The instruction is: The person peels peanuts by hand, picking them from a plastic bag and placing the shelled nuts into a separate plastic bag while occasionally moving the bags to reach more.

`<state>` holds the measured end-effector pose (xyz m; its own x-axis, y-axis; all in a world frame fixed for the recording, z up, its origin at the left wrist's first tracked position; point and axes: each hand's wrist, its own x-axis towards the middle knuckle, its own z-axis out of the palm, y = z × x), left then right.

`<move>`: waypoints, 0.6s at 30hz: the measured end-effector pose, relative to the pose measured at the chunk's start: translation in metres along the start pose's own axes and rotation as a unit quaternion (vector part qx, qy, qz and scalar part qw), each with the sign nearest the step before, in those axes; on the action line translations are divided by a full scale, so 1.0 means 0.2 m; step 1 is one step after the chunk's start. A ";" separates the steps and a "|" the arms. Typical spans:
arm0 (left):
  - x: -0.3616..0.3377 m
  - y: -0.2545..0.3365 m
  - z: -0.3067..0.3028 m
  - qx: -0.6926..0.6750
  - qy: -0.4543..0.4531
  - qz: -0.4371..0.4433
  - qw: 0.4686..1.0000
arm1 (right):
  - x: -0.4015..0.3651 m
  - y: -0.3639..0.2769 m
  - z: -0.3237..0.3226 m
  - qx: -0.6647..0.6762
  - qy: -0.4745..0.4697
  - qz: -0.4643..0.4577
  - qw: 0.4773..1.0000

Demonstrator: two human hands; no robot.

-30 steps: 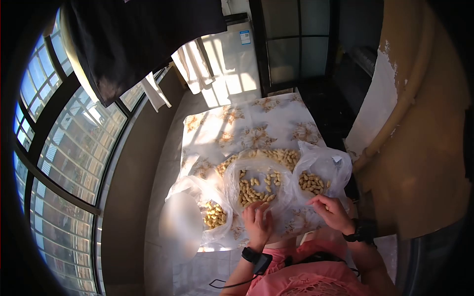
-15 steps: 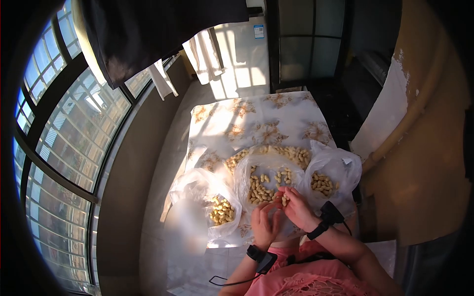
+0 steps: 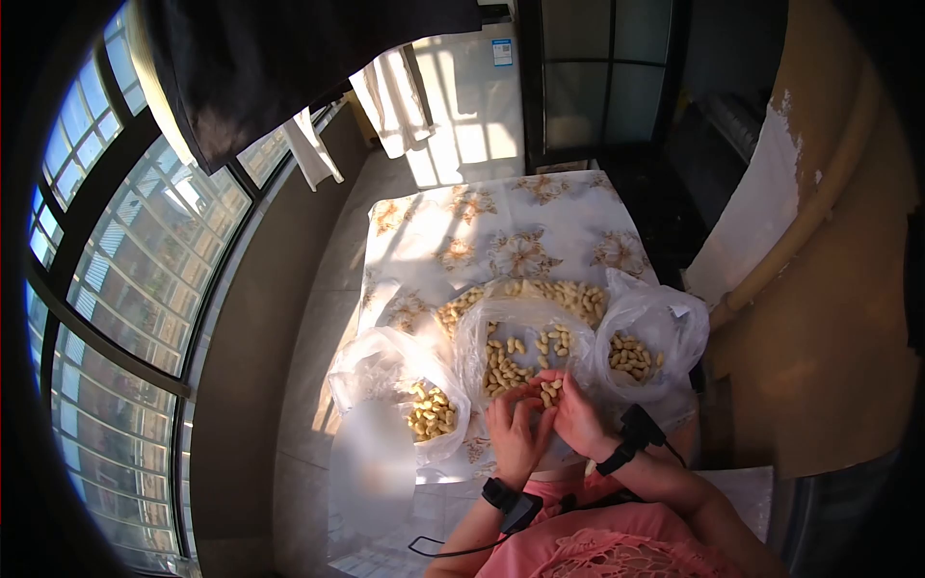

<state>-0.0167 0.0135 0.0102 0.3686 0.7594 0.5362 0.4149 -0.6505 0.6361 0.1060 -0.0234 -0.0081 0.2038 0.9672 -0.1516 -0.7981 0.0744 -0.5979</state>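
A few unshelled peanuts (image 3: 550, 391) lie between my hands, just over the near rim of the middle plastic bag (image 3: 470, 358). My right hand (image 3: 581, 421) cups them in curled fingers. From the left, my left hand (image 3: 515, 433) closes on the same peanuts with bent fingers and thumb; exactly which ones it grips is partly hidden. Inside the middle bag lie more peanuts (image 3: 506, 371). The left plastic bag (image 3: 371, 352) holds a small heap of peanuts (image 3: 432, 412), and the right plastic bag (image 3: 682, 332) holds another (image 3: 631, 358).
Behind the middle bag, loose peanuts (image 3: 573, 297) spread across the flowered tablecloth (image 3: 424, 246). A blurred pale shape (image 3: 371, 472) covers the table's near left corner. Barred windows (image 3: 159, 260) line the left side. Dark cloth (image 3: 318, 67) hangs overhead.
The peanuts between my hands show more clearly now, as my right hand has opened slightly around them. My left fingers have shifted a little. The bags have stayed in place.
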 end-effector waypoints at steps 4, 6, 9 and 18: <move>0.00 -0.02 0.02 0.001 0.011 0.009 1.000 | -0.01 0.01 0.00 -0.056 -0.012 -0.030 0.998; 0.00 -0.02 0.02 -0.004 0.015 0.017 1.000 | -0.01 0.01 0.00 -0.094 -0.001 -0.034 0.995; 0.01 0.00 0.02 0.004 0.004 0.020 1.000 | -0.01 0.01 0.00 -0.139 0.007 -0.051 0.989; 0.00 0.00 0.03 0.027 -0.024 0.026 0.999 | -0.06 -0.04 0.02 -0.312 -0.043 -0.096 0.944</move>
<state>-0.0124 0.0138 0.0072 0.4304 0.7239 0.5391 0.4375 -0.6898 0.5769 0.1083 -0.0353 0.0014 0.2416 0.9688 0.0548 -0.2565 0.1183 -0.9593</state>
